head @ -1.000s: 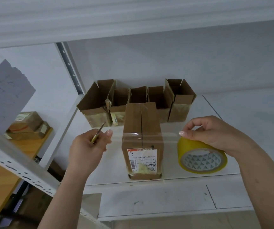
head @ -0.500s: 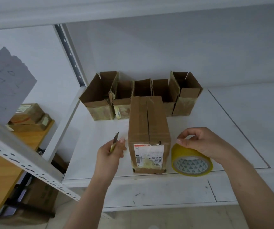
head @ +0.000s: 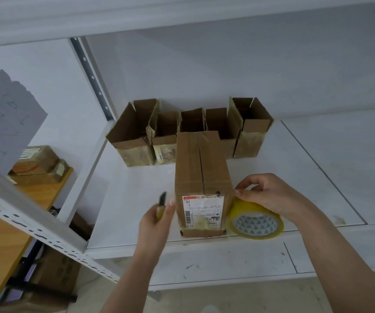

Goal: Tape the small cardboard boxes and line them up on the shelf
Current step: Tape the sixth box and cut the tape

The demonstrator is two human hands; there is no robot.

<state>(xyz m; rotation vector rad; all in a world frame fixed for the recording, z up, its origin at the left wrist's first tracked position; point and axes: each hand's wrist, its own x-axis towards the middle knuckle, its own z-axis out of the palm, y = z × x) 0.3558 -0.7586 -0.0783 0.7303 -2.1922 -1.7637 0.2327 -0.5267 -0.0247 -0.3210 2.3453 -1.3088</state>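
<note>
Closed brown cardboard box with a white shipping label (head: 202, 177) stands at the near edge of the white metal shelf (head: 317, 168), its long axis running near to far, the labelled end facing the viewer and the centre seam on top following that axis. The right hand (head: 270, 195) rests over the yellow roll of clear packing tape (head: 256, 220), which stands on edge just right of the box, and its fingertips pinch at the box's near right top corner. The left hand (head: 157, 220) grips a small utility knife (head: 162, 201), blade up, just left of the box. For a sound seal, the tape is best pulled taut, pressed flat — then cut away from the fingers. Five open-topped brown cardboard boxes (head: 188, 134) form a row at the far wall.
</note>
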